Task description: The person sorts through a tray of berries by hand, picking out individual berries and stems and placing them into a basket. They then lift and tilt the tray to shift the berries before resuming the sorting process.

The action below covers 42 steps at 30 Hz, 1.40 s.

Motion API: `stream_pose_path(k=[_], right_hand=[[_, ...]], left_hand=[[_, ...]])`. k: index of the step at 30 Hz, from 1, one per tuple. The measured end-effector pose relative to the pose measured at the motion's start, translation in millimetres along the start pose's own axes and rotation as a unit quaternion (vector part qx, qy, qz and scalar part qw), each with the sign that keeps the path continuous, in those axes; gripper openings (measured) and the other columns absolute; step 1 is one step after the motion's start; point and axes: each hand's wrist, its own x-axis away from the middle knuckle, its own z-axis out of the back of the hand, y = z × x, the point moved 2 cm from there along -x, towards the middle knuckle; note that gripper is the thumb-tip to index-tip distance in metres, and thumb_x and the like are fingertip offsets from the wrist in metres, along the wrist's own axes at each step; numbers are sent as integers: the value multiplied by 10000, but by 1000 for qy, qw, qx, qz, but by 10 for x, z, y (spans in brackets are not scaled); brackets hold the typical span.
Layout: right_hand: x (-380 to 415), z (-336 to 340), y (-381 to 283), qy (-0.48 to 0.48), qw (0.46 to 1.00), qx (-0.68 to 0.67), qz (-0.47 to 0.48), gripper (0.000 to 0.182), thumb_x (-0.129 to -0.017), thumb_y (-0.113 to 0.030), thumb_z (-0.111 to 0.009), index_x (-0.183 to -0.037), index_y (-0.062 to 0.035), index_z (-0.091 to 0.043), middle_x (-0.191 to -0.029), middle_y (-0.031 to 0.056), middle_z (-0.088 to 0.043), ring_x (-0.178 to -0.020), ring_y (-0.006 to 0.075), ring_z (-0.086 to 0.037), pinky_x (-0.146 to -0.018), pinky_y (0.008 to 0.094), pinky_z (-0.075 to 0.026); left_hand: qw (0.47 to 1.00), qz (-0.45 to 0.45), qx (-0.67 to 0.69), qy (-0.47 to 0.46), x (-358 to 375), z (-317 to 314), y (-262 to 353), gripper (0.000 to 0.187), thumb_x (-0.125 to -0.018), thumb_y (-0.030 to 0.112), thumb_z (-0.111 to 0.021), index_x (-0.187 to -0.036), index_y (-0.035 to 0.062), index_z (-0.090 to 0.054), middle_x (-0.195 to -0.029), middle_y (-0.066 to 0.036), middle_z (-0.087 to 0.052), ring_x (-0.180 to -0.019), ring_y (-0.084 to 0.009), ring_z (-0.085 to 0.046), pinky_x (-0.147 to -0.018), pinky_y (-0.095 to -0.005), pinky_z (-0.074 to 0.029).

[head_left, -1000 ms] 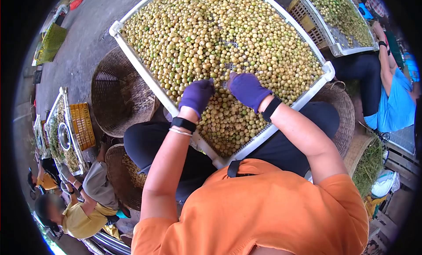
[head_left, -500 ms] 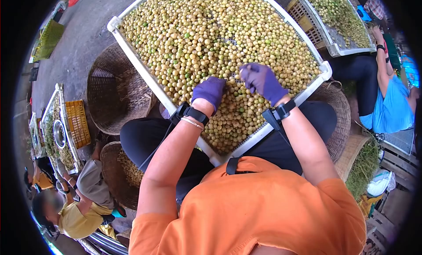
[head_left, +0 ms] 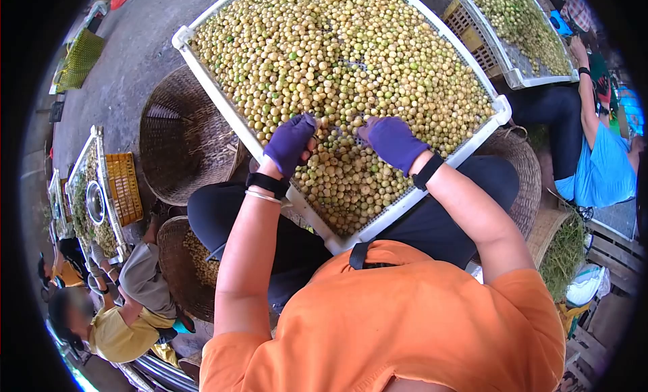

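Note:
A white-rimmed mesh tray (head_left: 501, 110) rests across my lap, heaped with small round yellow-green fruits (head_left: 304, 54). My left hand (head_left: 291, 143), in a purple glove with bare fingertips, is over the near left part of the heap. Its fingers are curled closed, and what they hold, if anything, is hidden. To its right, my right hand (head_left: 393, 142) wears a matching glove and bends down to the fruits, fingertips pressed together. I cannot make out what is between them. A thin patch of fruit between and beyond the hands shows the mesh.
Left of the tray stands a large woven basket (head_left: 158, 135); a smaller basket (head_left: 179, 284) of fruits sits nearer. Another basket (head_left: 523, 176) is by my right knee. A person in blue (head_left: 594, 166) works beside a second tray (head_left: 516, 78). A person in yellow (head_left: 125, 334) sits at left.
My left hand has drawn left and back, out of the fruits. My right hand has lowered from above the heap to the fruits and moved slightly left.

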Motion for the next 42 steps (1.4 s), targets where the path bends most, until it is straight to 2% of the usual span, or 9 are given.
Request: stream_pose_path(k=[8, 9, 12, 13, 15, 21, 25, 33, 42], right_hand=[[-40, -47, 73, -49, 996, -70, -4, 113, -871, -158, -586, -943, -93, -644, -857, 83, -649, -743, 229, -665, -619, 372, -527], [-29, -24, 107, -1, 964, -257, -66, 133, -883, -184, -591, -956, -84, -642, -833, 69, -640, -736, 205, -654, -606, 355, -523], [62, -2, 346, 32, 683, -702, -198, 265, -930, -283, -591, -1036, -43, -626, -746, 17, -587, -687, 109, -590, -536, 258, -498], [52, 25, 308, 98, 508, -840, -165, 269, -927, -272, -596, -1059, -38, -621, -757, 19, -594, -629, 100, -569, -500, 221, -480], [-18, 122, 284, 98, 376, -916, -98, 268, -925, -245, -601, -1076, -25, -612, -772, 13, -608, -597, 91, -561, -503, 222, -484], [-176, 275, 70, 68, 623, -762, -162, 239, -903, -195, -623, -1045, -2, -624, -784, 19, -608, -624, 80, -562, -554, 237, -489], [-444, 24, 7, 182, 944, -275, 17, 155, -854, -175, -626, -935, -45, -643, -861, 140, -630, -663, 277, -637, -610, 401, -513], [-582, -129, -47, 29, 989, -111, -91, 170, -899, -219, -512, -930, -90, -617, -909, 174, -619, -800, 329, -646, -691, 443, -506], [-594, -179, 159, 88, 980, -164, -69, 160, -853, -205, -556, -908, -87, -648, -931, 171, -622, -828, 340, -645, -720, 435, -509]], left_hand=[[956, 39, 287, -44, -33, -29, -40, 194, -926, 310, -535, -969, 124, -569, -770, -24, -578, -598, -102, -542, -534, -224, -436], [950, 39, 306, -49, -43, -7, -29, 178, -925, 292, -528, -960, 123, -573, -792, -28, -581, -625, -111, -557, -557, -231, -451], [972, 7, 229, -53, -105, 53, -45, 177, -924, 267, -508, -903, 109, -584, -787, -29, -591, -658, -130, -582, -596, -242, -475], [982, -9, 180, -54, -151, 68, -70, 189, -923, 264, -501, -879, 102, -589, -773, -28, -594, -661, -135, -588, -604, -244, -479], [915, -211, -345, -16, -265, 49, -124, 231, -901, 242, -511, -881, 61, -653, -785, -111, -658, -769, -232, -658, -673, -336, -520], [749, -92, -656, -7, -303, -413, -144, 215, -872, 177, -532, -979, 92, -698, -983, -179, -661, -916, -323, -660, -775, -414, -535], [757, -131, -639, 28, -192, -468, -164, 196, -865, 178, -535, -976, 139, -691, -991, -149, -634, -902, -342, -651, -757, -428, -535], [740, -142, -657, 34, -105, -525, -195, 185, -862, 149, -532, -953, 110, -688, -962, -159, -637, -896, -324, -658, -717, -417, -540], [756, -165, -631, 65, -116, -573, -194, 148, -828, 99, -554, -885, 48, -680, -910, -152, -647, -862, -300, -665, -701, -377, -535]])
